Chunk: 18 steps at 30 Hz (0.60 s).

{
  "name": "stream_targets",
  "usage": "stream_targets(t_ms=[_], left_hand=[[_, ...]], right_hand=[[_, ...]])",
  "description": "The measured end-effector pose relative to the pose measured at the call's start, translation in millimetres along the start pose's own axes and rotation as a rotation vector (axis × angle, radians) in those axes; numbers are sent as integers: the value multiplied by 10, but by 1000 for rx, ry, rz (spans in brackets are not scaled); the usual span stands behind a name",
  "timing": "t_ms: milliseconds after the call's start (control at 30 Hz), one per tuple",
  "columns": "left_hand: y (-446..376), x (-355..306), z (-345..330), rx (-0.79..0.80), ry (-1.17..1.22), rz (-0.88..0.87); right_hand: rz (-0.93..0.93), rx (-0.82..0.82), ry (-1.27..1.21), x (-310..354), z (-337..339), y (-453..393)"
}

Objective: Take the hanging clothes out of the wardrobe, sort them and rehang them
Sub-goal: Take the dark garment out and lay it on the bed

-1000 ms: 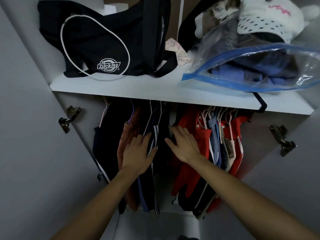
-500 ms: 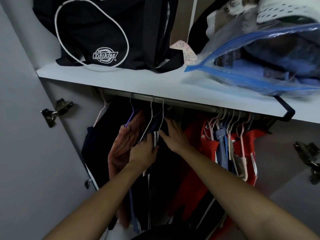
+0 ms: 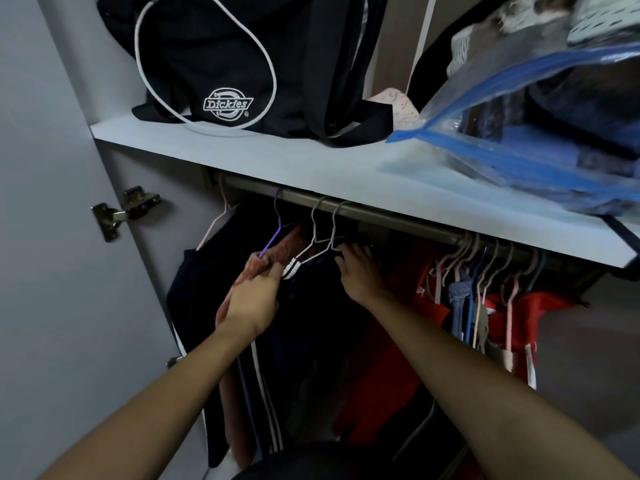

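Under the shelf (image 3: pixel 263 157), left hand (image 3: pixel 254 303) fingers pinch dark garment (image 3: pixel 311 306); right hand (image 3: pixel 358 271) fingers spread.

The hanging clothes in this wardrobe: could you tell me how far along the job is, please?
Done: nothing visibly; every hanger still hooks the rail.
In hand: the left hand grips the dark white-striped garment near its grey hanger; the right hand reaches in behind that hanger.
Left: lifting these out, plus the red clothes bunched on the right, then sorting and rehanging.

Black bag (image 3: pixel 221 57), blue-edged plastic bag (image 3: pixel 540 109) on shelf (image 3: pixel 277 157)
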<state>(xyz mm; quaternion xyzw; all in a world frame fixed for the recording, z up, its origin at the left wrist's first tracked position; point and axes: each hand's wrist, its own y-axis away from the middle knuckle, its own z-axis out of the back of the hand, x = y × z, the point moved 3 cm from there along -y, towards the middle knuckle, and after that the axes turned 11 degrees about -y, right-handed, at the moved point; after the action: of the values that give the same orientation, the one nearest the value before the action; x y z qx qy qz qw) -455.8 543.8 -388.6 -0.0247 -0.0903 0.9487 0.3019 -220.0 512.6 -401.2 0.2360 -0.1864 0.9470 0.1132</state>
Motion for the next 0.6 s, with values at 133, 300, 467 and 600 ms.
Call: stream_targets(t_ms=[133, 300, 467, 600], left_hand=[[-30, 170, 57, -47, -23, 32], [40, 335, 200, -148, -20, 28], [64, 429, 417, -195, -1, 33], [-14, 451, 644, -189, -16, 44]], right_hand=[[65, -99, -35, 93, 31, -21], [120, -213, -37, 311, 49, 40], [73, -262, -14, 475, 84, 103], [38, -281, -29, 633, 232, 34]])
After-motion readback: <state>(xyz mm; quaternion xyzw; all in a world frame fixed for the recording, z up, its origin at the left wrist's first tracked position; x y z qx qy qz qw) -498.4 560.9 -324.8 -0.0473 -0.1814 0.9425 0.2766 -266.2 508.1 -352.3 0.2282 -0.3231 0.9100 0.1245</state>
